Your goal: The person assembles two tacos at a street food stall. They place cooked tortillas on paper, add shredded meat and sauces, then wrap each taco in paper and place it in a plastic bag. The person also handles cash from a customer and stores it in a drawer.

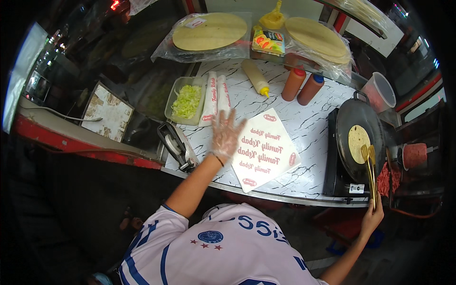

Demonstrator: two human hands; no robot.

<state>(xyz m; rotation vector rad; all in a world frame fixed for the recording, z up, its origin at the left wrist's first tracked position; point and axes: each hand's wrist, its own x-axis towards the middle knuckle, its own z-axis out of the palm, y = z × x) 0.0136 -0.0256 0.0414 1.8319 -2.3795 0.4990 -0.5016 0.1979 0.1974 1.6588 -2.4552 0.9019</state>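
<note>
Right fingers (377, 209) apparently around golden tongs (371, 176)

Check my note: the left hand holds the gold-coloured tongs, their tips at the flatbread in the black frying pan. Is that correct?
Wrong hand: the head view shows the right hand holding the gold-coloured tongs, their tips at the flatbread in the black frying pan.

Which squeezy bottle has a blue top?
The rightmost brown-red bottle; the orange-red bottle beside it has a red top, the pale bottle a yellow tip.

Counter (311, 121) brightly lit; floor (71, 223) near-black (little detail there); fisheye bends counter's front edge, corners black.
</note>
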